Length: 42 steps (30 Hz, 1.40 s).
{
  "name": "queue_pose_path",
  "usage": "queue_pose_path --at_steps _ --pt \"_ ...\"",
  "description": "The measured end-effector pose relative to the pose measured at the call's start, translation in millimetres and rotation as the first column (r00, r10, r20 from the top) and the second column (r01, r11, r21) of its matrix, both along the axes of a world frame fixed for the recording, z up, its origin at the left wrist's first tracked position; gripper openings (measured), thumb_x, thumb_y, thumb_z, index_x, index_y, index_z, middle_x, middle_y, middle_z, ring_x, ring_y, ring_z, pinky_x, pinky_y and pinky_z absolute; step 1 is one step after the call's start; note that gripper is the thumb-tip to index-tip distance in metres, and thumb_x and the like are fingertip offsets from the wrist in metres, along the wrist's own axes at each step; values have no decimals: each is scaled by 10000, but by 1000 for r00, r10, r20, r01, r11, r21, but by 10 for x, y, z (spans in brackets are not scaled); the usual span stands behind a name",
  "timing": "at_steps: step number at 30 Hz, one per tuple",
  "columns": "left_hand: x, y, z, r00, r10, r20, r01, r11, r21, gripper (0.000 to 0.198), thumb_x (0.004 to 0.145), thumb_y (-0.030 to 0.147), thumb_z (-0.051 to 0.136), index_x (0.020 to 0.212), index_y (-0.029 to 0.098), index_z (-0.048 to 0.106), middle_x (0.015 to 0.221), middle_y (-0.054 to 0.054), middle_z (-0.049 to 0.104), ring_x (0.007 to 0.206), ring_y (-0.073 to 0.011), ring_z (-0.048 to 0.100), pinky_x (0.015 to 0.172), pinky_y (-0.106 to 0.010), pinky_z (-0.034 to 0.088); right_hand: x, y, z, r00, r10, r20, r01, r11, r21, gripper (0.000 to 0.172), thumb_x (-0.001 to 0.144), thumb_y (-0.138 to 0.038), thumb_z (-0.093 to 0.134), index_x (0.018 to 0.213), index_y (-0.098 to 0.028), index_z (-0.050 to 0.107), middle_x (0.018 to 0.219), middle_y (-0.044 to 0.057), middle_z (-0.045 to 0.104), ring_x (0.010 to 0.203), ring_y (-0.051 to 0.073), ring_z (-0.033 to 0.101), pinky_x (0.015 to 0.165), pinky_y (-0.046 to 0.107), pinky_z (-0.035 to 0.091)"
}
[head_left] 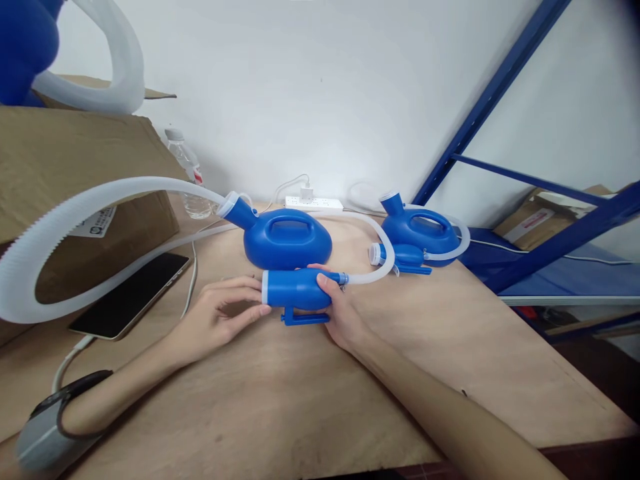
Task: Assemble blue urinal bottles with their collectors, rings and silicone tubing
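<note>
A blue cylinder-shaped funnel piece [295, 288] with a white end lies in front of a blue jug [287, 237] that has a carry handle. My right hand [340, 310] is wrapped round the right end of the cylinder, where a thin white tube [373, 270] leaves it. My left hand [225, 307] rests on the table with fingers apart, its fingertips touching the white end of the cylinder. A thick ribbed white hose [65, 213] runs from the jug's spout in a big loop to the left.
A second blue jug [420, 233] with its own hose and cylinder stands at the right rear. A phone [133, 297] on a cable lies at left beside a cardboard box [65, 173]. A water bottle [190, 177], a power strip [314, 202] and blue shelf bars [500, 80] stand behind.
</note>
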<state>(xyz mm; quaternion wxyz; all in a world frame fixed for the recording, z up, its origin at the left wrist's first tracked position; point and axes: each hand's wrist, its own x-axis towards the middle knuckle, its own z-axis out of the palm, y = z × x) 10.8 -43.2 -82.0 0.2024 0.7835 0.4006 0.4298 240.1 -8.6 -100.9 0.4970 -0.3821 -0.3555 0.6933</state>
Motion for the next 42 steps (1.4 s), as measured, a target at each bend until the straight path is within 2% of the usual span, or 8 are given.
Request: queue_pose_path --at_steps 2,6,12,22,26,32,38,42 --pt "21 -15 5 999 29 14 -29 999 -30 131 951 354 695 949 265 791 1091 -38 795 984 -214 748 909 -378 623 -4 3 -11 1000 1 -12 -1 1000 -14 626 687 -567 878 1208 -281 682 1259 60 712 1067 297 725 837 467 670" --pt "74 -47 21 994 49 98 -36 990 -133 146 906 383 745 973 255 768 1097 -38 784 1088 -243 704 1029 -428 555 -17 6 -37 1000 18 -21 -18 1000 -18 688 684 -578 883 1269 -290 663 1265 66 698 1077 307 722 838 483 668" --pt "143 -81 72 956 73 286 60 901 -430 285 907 467 732 808 212 651 839 0 700 818 -179 639 773 -312 536 -25 -10 -50 996 90 -8 -90 995 33 626 686 -575 878 1215 -306 677 1274 63 679 1092 307 702 800 444 667" --pt "-28 -80 67 967 -48 248 159 881 -446 422 948 483 662 704 204 458 718 34 466 669 -125 414 592 -247 331 24 -3 -77 992 124 -22 -123 992 43 580 668 -570 855 1147 -289 686 1161 62 688 971 293 716 625 375 653" --pt "-55 -85 32 976 -112 186 185 879 -440 398 928 502 676 714 201 527 753 20 521 689 -138 474 618 -263 372 92 54 -90 995 102 -11 -102 993 53 548 642 -550 856 1071 -245 707 1108 83 712 1003 309 710 632 356 645" --pt "-51 -39 8 990 32 135 28 909 -416 372 909 498 719 726 204 582 761 14 609 753 -155 515 691 -286 384 123 89 -51 998 55 25 -56 997 53 533 669 -538 838 1109 -265 713 1146 75 714 1014 303 710 613 356 648" --pt "-45 -59 -34 939 1 344 174 861 -478 461 901 513 724 661 200 486 669 29 495 656 -130 429 595 -271 321 102 95 -39 999 40 0 -40 999 -8 506 654 -542 834 1044 -239 721 973 56 731 842 267 732 523 317 621" --pt "-39 -53 -22 966 20 259 80 926 -369 410 910 493 721 677 203 549 744 -1 596 728 -160 543 675 -295 430 122 155 -49 999 -44 -32 42 997 -70 508 745 -561 796 1130 -245 696 974 53 746 821 261 742 550 357 649"
